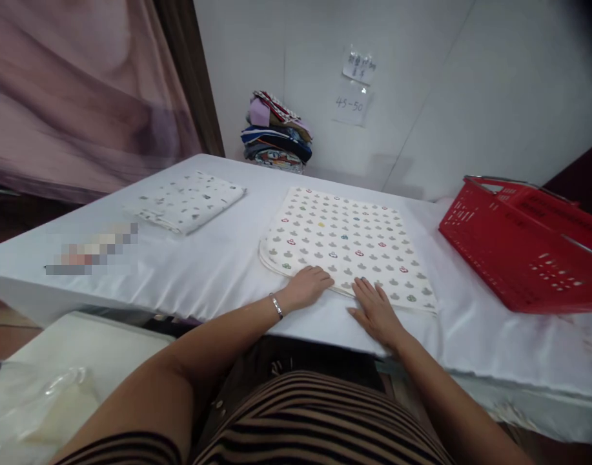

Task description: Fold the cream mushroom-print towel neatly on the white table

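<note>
A folded white cloth [344, 226] printed with grey shapes and small coloured figures lies flat on the white-covered table. Its layers show at the rounded near-left corner. My left hand [306, 287] rests on the near edge of this cloth, fingers lying flat and close together. To its right, my right hand [379, 311] touches the same edge with fingertips, its thumb held apart. Farther left lies a second folded white cloth [189, 200] with a sparse dark print, away from both hands.
At the right stands a red plastic basket [523, 245] with metal handles. A stack of folded fabrics [277, 132] sits by the back wall, below paper notes [351, 103]. A blurred item [92, 248] lies at the left. Clear plastic [48, 407] covers something lower left.
</note>
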`<state>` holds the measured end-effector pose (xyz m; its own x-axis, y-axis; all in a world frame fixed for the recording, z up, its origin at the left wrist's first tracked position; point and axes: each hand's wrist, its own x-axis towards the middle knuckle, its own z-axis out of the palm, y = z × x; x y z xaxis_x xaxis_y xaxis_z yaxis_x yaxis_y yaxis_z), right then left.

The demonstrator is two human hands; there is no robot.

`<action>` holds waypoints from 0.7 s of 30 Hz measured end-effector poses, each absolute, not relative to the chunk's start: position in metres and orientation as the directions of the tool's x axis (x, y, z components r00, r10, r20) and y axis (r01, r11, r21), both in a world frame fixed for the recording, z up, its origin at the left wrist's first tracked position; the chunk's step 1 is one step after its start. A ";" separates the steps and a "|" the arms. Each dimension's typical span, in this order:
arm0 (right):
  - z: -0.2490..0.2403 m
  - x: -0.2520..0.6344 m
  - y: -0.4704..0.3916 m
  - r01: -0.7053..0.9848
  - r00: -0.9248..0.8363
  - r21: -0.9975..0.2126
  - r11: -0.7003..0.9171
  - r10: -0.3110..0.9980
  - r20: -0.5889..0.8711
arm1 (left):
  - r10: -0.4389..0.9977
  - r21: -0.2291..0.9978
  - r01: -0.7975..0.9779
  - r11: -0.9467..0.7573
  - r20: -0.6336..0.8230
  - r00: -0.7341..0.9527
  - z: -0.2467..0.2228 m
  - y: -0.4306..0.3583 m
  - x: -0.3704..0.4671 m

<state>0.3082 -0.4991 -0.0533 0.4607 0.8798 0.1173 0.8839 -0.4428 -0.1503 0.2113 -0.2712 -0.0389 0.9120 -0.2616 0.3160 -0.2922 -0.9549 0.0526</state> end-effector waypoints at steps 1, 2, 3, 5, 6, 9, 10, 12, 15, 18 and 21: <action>-0.052 0.308 -0.499 0.883 0.461 -0.154 -0.443 0.881 0.111 | -0.261 0.047 -0.290 -0.956 0.313 0.913 -0.039 -0.269 0.211; -0.050 0.308 -0.499 0.882 0.462 -0.158 -0.444 0.881 0.102 | -0.261 0.038 -0.286 -0.957 0.310 0.914 -0.039 -0.268 0.211; -0.049 0.307 -0.498 0.880 0.465 -0.161 -0.448 0.880 0.092 | -0.258 0.029 -0.280 -0.959 0.307 0.916 -0.039 -0.267 0.211; -0.046 0.305 -0.493 0.871 0.479 -0.165 -0.462 0.874 0.081 | -0.245 0.018 -0.262 -0.965 0.300 0.922 -0.038 -0.267 0.211; -0.044 0.303 -0.489 0.870 0.481 -0.164 -0.464 0.872 0.084 | -0.241 0.015 -0.257 -0.966 0.294 0.925 -0.037 -0.267 0.212; -0.042 0.296 -0.475 0.894 0.439 -0.157 -0.420 0.892 0.108 | -0.245 0.026 -0.262 -0.965 0.274 0.930 -0.033 -0.267 0.212; -0.042 0.293 -0.470 0.903 0.418 -0.159 -0.400 0.902 0.108 | -0.248 0.034 -0.266 -0.963 0.267 0.931 -0.032 -0.267 0.212; -0.044 0.290 -0.463 0.909 0.398 -0.172 -0.379 0.913 0.094 | -0.248 0.052 -0.269 -0.962 0.255 0.935 -0.029 -0.267 0.211; -0.048 0.289 -0.459 0.901 0.408 -0.195 -0.387 0.910 0.078 | -0.235 0.093 -0.266 -0.960 0.258 0.937 -0.028 -0.265 0.208; -0.048 0.289 -0.460 0.892 0.418 -0.221 -0.393 0.905 0.079 | -0.225 0.185 -0.287 -0.940 0.297 0.928 -0.030 -0.258 0.206; -0.044 0.289 -0.461 0.874 0.438 -0.261 -0.410 0.897 0.058 | -0.186 0.278 -0.294 -0.914 0.356 0.916 -0.033 -0.247 0.204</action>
<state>0.2895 -0.4609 -0.0442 0.4382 0.8970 0.0579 0.8740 -0.4102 -0.2607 0.2042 -0.2471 -0.0326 0.9155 -0.1865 0.3564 -0.2944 -0.9144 0.2778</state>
